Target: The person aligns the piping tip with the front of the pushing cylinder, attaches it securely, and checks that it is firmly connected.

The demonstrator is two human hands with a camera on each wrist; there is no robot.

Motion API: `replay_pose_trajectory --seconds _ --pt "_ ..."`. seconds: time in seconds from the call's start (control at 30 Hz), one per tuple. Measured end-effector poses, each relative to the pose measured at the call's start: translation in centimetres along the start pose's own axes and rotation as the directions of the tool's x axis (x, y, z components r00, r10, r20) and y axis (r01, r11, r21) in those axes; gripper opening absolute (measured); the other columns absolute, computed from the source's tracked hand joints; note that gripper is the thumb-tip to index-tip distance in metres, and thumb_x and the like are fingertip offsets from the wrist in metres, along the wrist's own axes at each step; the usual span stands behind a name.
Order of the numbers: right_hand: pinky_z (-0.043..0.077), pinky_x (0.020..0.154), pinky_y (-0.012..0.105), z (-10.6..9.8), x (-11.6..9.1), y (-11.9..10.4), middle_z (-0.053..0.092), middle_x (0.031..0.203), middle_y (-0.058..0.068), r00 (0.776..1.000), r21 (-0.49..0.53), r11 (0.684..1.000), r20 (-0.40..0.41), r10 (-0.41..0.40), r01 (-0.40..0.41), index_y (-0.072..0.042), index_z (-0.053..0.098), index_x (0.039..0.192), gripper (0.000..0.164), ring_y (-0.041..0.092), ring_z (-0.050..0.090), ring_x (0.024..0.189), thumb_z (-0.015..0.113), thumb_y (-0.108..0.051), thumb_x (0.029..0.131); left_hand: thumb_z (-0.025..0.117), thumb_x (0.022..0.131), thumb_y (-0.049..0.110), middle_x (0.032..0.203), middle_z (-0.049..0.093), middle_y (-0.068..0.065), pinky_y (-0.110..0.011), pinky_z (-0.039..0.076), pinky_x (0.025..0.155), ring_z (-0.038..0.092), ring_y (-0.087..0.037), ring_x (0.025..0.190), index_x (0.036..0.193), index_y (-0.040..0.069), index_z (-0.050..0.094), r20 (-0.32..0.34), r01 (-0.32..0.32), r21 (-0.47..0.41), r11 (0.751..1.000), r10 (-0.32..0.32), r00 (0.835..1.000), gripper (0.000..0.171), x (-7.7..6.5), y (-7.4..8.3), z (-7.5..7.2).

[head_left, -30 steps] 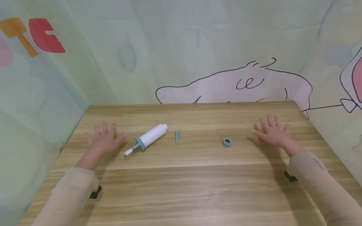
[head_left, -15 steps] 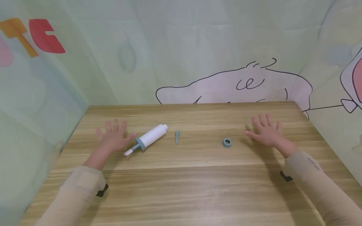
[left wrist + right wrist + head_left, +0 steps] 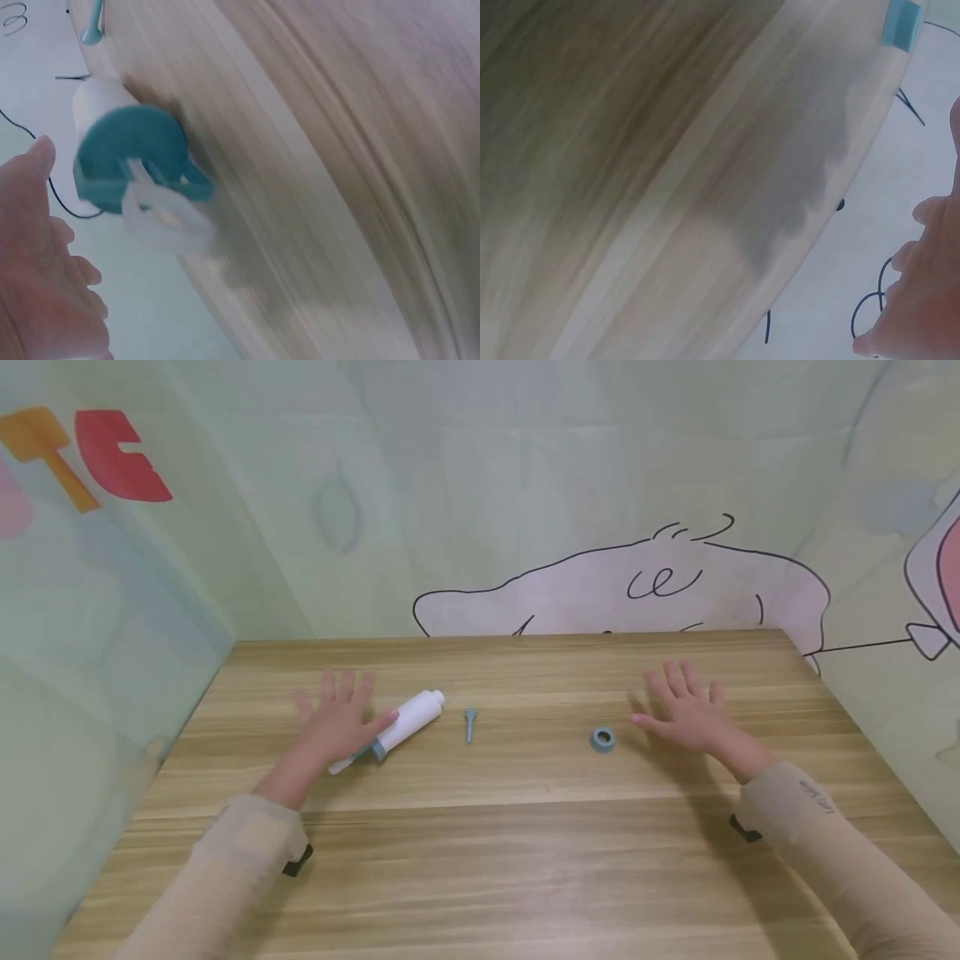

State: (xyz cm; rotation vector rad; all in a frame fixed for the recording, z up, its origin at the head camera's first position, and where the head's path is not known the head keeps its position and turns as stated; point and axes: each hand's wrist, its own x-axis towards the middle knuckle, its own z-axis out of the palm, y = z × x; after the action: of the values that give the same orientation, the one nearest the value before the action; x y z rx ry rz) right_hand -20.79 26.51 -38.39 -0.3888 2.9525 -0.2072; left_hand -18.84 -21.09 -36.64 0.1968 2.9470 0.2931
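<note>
My left hand [image 3: 337, 727], fingers spread and palm down, hovers over the handle end of a white-and-teal icing syringe [image 3: 414, 718]. From the head view it hides part of the plunger. The left wrist view shows a gap between the hand [image 3: 41, 262] and the syringe's teal flange [image 3: 131, 146] with its white loop handle [image 3: 169, 221]. To the right lies a small teal nozzle [image 3: 470, 724], narrow end toward me. A teal ring [image 3: 602, 748] rests farther right. My right hand [image 3: 688, 717], also spread, is above the table to the right of that ring and holds nothing.
All the parts lie on a wood-grain table [image 3: 480, 860]. Behind and to the left of it hangs a pale printed cloth [image 3: 480, 510]. The table's far edge is just beyond both hands' fingertips.
My left hand has moved right, from beside the syringe to over its handle end. My right hand has moved left, closer to the ring. The syringe, nozzle and ring have stayed put.
</note>
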Motion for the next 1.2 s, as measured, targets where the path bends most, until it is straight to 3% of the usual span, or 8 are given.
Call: replay_pose_trajectory --seconds 0.33,0.53,0.8,1.2 --pt "-0.005 0.096 0.068 0.5 0.2 -1.0 -0.006 0.147 0.019 0.997 -0.003 0.997 -0.038 -0.072 0.071 -0.016 0.003 0.143 0.085 0.039 -0.012 0.133 0.037 -0.064 0.082 0.034 0.084 0.062 0.146 0.009 -0.023 -0.069 -0.006 0.095 -0.002 -0.044 0.132 0.142 0.010 0.012 -0.062 -0.072 0.047 0.996 0.075 0.995 0.080 1.0 2.6 1.0" --pt "-0.004 0.097 0.067 0.4 0.1 -1.8 -0.003 0.148 0.018 0.989 0.008 0.992 -0.082 -0.125 0.126 -0.017 0.006 0.143 0.085 0.039 -0.008 0.134 0.042 -0.062 0.081 0.040 0.085 0.055 0.145 0.015 -0.020 -0.068 -0.004 0.096 0.003 -0.042 0.133 0.141 0.011 0.019 -0.107 -0.111 0.036 0.993 0.114 0.988 0.074 1.2 4.2 1.3" --pt "0.007 0.099 0.065 0.4 0.1 -3.1 0.001 0.148 0.016 0.981 0.003 0.984 -0.084 -0.177 0.178 -0.016 0.009 0.143 0.087 0.038 0.002 0.134 0.049 -0.060 0.079 0.044 0.087 0.048 0.145 0.020 -0.017 -0.066 0.002 0.098 0.005 -0.040 0.134 0.141 0.013 0.021 -0.118 -0.176 0.054 0.983 0.181 0.976 0.068 1.7 5.9 1.6" --pt "0.028 0.097 0.056 0.7 0.1 -4.0 0.015 0.145 0.023 0.960 0.116 0.953 -0.060 -0.275 0.280 -0.012 0.020 0.141 0.083 0.044 0.027 0.126 0.060 -0.047 0.078 0.051 0.086 0.037 0.140 0.033 -0.016 -0.064 0.006 0.100 0.013 -0.038 0.133 0.136 0.010 0.032 -0.176 -0.272 0.013 0.962 0.270 0.947 0.060 2.1 7.8 2.4"
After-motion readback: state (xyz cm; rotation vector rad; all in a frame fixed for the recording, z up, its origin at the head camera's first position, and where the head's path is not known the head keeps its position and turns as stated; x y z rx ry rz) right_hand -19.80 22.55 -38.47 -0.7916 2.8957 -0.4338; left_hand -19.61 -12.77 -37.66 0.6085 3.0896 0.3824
